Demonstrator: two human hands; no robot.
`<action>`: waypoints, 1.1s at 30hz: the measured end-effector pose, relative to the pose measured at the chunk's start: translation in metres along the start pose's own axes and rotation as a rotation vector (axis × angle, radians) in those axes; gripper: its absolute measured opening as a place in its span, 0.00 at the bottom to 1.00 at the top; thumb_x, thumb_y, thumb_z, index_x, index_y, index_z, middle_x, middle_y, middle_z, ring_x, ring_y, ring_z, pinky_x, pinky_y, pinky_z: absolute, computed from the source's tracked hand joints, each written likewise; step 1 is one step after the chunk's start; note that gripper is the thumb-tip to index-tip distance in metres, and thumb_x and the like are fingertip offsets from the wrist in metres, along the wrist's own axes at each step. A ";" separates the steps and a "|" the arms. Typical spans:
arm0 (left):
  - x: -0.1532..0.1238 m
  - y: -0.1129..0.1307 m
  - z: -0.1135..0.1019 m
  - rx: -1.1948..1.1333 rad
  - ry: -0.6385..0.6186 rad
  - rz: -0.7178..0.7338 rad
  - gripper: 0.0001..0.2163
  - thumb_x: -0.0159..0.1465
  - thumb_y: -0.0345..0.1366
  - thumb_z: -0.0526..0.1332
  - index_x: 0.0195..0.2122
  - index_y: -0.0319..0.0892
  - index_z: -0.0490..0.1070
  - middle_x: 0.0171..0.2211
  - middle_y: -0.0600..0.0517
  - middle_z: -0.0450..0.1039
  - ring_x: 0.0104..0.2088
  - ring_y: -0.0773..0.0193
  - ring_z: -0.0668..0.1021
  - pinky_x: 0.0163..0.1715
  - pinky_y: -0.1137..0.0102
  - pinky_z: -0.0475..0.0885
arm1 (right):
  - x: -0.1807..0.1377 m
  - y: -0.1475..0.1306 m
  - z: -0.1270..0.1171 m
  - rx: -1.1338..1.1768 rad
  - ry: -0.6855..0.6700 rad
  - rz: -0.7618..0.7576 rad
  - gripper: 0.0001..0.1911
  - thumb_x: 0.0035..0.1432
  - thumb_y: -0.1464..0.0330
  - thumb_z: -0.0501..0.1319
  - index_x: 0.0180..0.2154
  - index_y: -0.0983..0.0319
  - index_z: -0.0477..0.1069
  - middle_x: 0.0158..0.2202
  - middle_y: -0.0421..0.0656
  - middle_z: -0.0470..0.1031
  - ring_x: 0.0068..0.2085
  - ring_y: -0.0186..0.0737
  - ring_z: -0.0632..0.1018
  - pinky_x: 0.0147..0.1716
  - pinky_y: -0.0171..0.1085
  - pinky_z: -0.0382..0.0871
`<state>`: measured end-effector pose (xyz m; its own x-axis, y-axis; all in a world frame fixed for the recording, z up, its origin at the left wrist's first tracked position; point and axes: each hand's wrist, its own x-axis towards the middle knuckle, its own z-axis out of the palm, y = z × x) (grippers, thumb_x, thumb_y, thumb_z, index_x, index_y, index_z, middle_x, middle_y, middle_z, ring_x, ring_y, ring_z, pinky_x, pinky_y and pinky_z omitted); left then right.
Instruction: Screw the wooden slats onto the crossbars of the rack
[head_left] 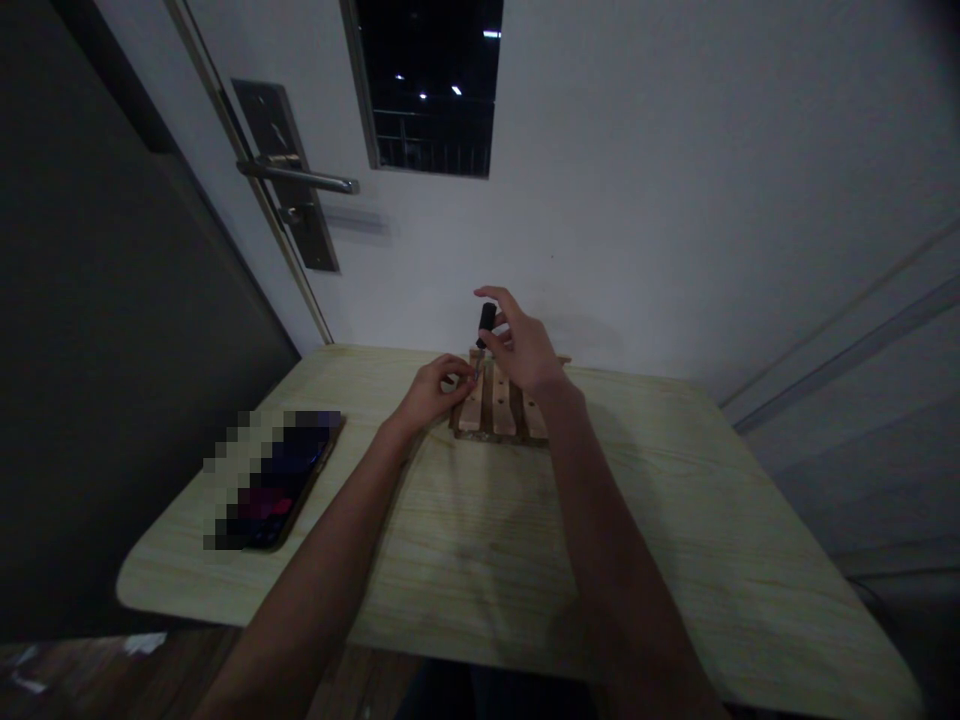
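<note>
My right hand grips the black handle of a screwdriver, its forefinger lifted above the handle's end. The thin shaft points down at a wooden piece with holes. Beside the shaft's tip, the thumb and fingers of my left hand are pinched together; whatever is between them is too small to make out. More light wooden pieces with holes lie side by side on a darker wooden base. My right hand and wrist cover part of the base's right side.
The work sits at the back of a pale wood-grain table. A phone, partly pixelated, lies at the left. Directly behind the table stands a white door with a metal handle and a dark window.
</note>
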<state>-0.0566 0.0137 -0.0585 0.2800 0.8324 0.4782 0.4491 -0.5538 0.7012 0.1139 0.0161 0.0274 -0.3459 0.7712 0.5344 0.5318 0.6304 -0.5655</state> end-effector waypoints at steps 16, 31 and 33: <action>-0.001 0.002 -0.001 0.013 -0.011 0.001 0.06 0.60 0.36 0.60 0.35 0.41 0.73 0.41 0.47 0.71 0.42 0.62 0.74 0.37 0.70 0.71 | 0.002 0.005 0.005 0.090 0.046 0.001 0.25 0.55 0.75 0.51 0.55 0.59 0.60 0.47 0.47 0.72 0.40 0.39 0.75 0.41 0.41 0.72; -0.001 -0.001 -0.001 0.019 -0.004 0.014 0.07 0.60 0.37 0.60 0.36 0.42 0.73 0.41 0.48 0.72 0.41 0.63 0.75 0.37 0.71 0.71 | 0.001 -0.003 0.003 0.137 0.023 0.007 0.22 0.54 0.76 0.51 0.51 0.58 0.62 0.45 0.45 0.71 0.37 0.34 0.76 0.36 0.35 0.73; -0.001 -0.001 0.000 0.015 -0.008 0.023 0.07 0.60 0.37 0.59 0.37 0.41 0.73 0.41 0.47 0.71 0.41 0.63 0.75 0.37 0.71 0.71 | 0.001 -0.003 0.004 0.142 0.025 -0.005 0.22 0.54 0.76 0.49 0.51 0.58 0.62 0.45 0.44 0.71 0.37 0.34 0.76 0.37 0.35 0.74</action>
<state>-0.0578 0.0134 -0.0598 0.2970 0.8194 0.4903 0.4547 -0.5729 0.6819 0.1086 0.0155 0.0269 -0.3277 0.7667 0.5520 0.4150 0.6417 -0.6450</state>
